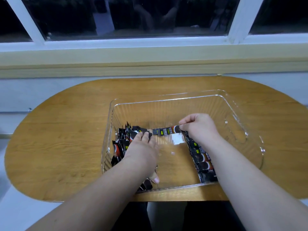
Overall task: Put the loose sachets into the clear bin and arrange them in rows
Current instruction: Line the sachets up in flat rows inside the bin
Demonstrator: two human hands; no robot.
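Pinching one sachet [166, 131] mid-frame: right hand [198, 127]. Left hand [141, 150] flat on sachet pile [121, 144], left side of clear bin [166, 100]. Bin sits on oval wooden table [66, 130], centre frame; dark white-framed window [150, 17] above.

Even indoor light, dark window [150, 15] — wide-angle edge bending, slight motion blur.
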